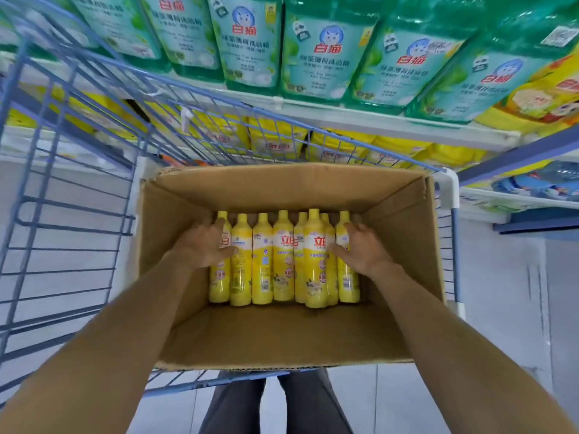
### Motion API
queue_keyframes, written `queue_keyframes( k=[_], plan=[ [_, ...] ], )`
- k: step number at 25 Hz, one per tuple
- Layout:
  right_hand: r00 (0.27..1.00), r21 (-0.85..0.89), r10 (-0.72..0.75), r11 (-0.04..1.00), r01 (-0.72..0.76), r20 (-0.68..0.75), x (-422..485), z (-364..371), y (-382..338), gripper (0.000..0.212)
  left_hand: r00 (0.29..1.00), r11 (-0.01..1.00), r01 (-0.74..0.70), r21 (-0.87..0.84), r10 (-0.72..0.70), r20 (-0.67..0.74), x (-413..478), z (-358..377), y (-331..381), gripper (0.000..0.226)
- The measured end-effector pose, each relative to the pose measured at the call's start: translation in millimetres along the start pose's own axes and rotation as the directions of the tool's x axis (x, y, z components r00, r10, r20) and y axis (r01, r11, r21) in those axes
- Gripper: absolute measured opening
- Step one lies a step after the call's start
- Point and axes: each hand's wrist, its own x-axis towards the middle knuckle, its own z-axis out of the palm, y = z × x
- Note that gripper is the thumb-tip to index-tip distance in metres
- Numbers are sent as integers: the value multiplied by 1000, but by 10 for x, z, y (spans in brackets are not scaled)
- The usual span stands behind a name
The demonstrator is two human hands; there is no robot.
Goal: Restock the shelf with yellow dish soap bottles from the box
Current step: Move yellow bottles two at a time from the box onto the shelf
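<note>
An open cardboard box point(282, 336) sits in a blue wire cart. Several yellow dish soap bottles point(283, 264) lie side by side on its bottom, caps pointing away from me. My left hand point(202, 244) curls round the leftmost bottle point(219, 283) of the row. My right hand point(363, 247) wraps round the rightmost bottle point(347, 283), thumb reaching toward the neighbouring one. Both arms reach down into the box. The shelf point(360, 119) stands just beyond the cart.
The blue wire cart point(72, 195) surrounds the box, its tall side on the left. Green refill pouches point(329, 48) fill the upper shelf; yellow packs point(275, 142) sit on the one below. Grey floor tiles and my legs point(266, 402) show beneath.
</note>
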Motion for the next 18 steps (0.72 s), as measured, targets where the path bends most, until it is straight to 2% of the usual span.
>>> queue_keyframes(
  k=[3,6,11,15,18],
  plan=[
    [998,26,50,998,-49,-42,366,169,160,63,999,997,4,-83,-7,-37,467,166,-128,78],
    [993,72,101,993,-97,-58,687,351,329,68,997,982,47,-184,-57,-52,788,344,-184,81],
    [989,128,99,988,-84,-108,1023,481,439,48,982,908,88,-409,-148,-115,1074,573,-221,59],
    [978,209,136,973,-102,-158,1137,611,484,43,964,832,166,-530,-250,-91,1212,619,-329,70],
    [976,252,152,962,-109,-157,1126,620,545,41,966,763,173,-623,-254,-43,1376,738,-497,76]
  ],
)
